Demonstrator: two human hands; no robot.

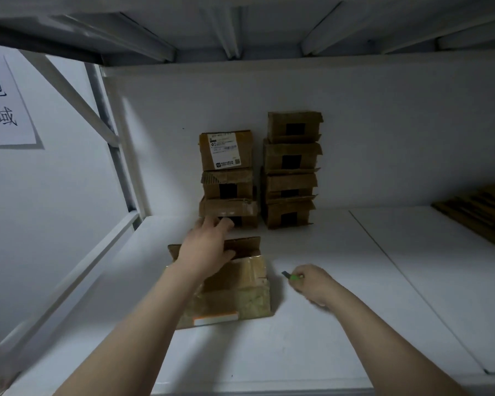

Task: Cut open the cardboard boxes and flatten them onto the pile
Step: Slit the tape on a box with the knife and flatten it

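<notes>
Cardboard box [240,287] at lower centre of frame, rear flap raised, on white shelf [326,338].
Left hand [209,250] lies over the raised flap, fingers stretched out toward the 3-box stack [227,178] behind; contact with that stack cannot be confirmed. Right hand [312,284], just right of the box, grips a green cutter [293,277]. 4-box stack [292,170] at centre; flattened pile [480,210] at right edge.
</notes>
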